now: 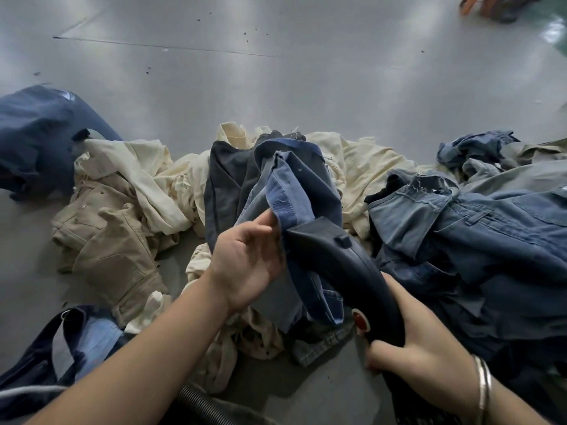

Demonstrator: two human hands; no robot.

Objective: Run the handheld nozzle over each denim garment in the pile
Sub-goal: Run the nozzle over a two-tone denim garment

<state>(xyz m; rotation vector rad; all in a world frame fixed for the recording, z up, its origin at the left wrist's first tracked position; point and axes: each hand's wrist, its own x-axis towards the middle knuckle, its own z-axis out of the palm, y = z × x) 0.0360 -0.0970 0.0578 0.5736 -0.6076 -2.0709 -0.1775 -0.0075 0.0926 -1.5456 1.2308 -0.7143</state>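
We see the pile of denim garments sprawled across the grey floor; our left hand pinches a blue denim garment at the pile's middle; our right hand grips the black handheld nozzle, its head touching that garment

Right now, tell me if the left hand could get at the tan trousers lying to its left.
Probably yes. The left hand only pinches the blue denim garment loosely, and the tan trousers lie uncovered on top of the pile close beside it, with nothing between. It would have to let go of the denim first.
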